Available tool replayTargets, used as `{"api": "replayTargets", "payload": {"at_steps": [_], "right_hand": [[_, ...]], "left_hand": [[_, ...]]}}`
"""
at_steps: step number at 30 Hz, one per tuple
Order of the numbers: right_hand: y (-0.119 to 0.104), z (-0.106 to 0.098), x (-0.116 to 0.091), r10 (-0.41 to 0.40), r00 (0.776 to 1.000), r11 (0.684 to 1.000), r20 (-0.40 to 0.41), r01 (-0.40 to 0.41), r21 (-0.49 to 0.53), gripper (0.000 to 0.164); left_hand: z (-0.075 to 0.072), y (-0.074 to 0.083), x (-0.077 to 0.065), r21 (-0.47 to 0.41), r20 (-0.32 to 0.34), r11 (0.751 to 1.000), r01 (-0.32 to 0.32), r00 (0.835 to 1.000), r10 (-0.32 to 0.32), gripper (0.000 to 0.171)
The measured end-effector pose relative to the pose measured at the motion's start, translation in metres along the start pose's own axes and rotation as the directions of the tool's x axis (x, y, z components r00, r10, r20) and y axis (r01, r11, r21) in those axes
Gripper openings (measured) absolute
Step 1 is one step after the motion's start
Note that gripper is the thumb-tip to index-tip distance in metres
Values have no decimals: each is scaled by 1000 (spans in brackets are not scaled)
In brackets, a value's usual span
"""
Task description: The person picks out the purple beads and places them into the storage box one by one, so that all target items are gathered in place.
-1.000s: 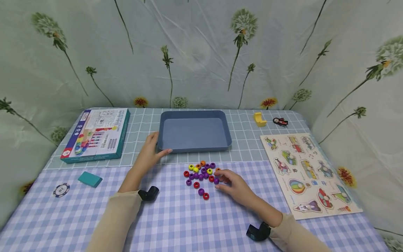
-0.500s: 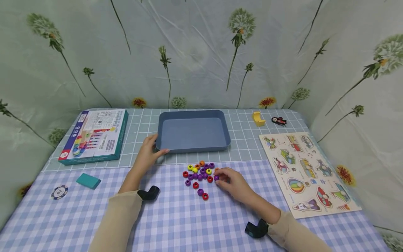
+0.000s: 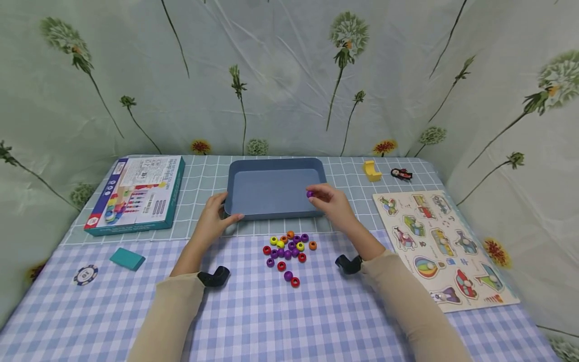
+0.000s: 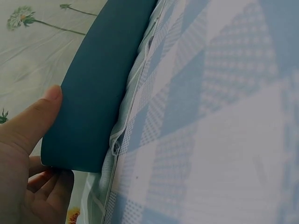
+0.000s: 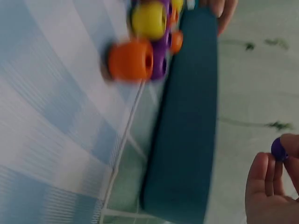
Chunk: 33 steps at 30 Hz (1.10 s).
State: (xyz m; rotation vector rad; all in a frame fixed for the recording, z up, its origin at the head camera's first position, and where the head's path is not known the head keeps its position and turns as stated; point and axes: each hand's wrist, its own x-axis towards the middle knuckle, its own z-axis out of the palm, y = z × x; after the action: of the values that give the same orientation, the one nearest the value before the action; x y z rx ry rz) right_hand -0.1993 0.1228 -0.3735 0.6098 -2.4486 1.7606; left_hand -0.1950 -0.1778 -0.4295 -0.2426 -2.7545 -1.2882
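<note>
A blue-grey tray [image 3: 277, 193] stands behind the beads. My left hand [image 3: 213, 213] holds its front left corner; in the left wrist view the thumb [image 4: 39, 114] lies against the front wall and the other fingers curl round the end. Over the tray's right side, my right hand [image 3: 333, 205] pinches a purple bead [image 3: 309, 194] between thumb and fingertips. That bead [image 5: 279, 150] also shows in the right wrist view, above the rim. Loose purple, red, yellow and orange beads [image 3: 288, 254] lie in a cluster on the checked cloth in front of the tray.
At the left are a boxed toy set [image 3: 137, 193], a teal block [image 3: 127, 259] and a poker chip [image 3: 86, 275]. A picture puzzle board [image 3: 441, 246] lies at the right. Behind it sit a yellow toy piece [image 3: 372, 171] and a small dark figure [image 3: 401, 174].
My right hand has picked a purple bead from the right edge of the cluster and carried it up and forward over the tray. The left hand has stayed at the tray's corner.
</note>
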Motion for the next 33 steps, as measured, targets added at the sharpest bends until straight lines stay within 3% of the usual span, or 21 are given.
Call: {"api": "replayTargets", "payload": {"at_steps": [9, 20, 26, 30, 33], "right_hand": [[42, 14, 50, 192, 978, 967, 76, -176, -182, 23], [57, 22, 65, 290, 947, 928, 139, -242, -283, 19], [54, 22, 66, 288, 945, 928, 154, -236, -288, 22], [45, 19, 62, 244, 958, 956, 151, -211, -203, 27], [19, 15, 49, 164, 974, 983, 160, -148, -108, 28]], "left_hand": [[0, -1, 2, -27, 5, 1000, 1, 1000, -1, 82], [1, -3, 3, -35, 1, 999, -6, 1000, 7, 82], [1, -2, 2, -33, 5, 999, -6, 1000, 6, 82], [1, -2, 2, -34, 8, 999, 1, 1000, 0, 82], [1, -3, 2, -32, 10, 999, 5, 1000, -4, 83]]}}
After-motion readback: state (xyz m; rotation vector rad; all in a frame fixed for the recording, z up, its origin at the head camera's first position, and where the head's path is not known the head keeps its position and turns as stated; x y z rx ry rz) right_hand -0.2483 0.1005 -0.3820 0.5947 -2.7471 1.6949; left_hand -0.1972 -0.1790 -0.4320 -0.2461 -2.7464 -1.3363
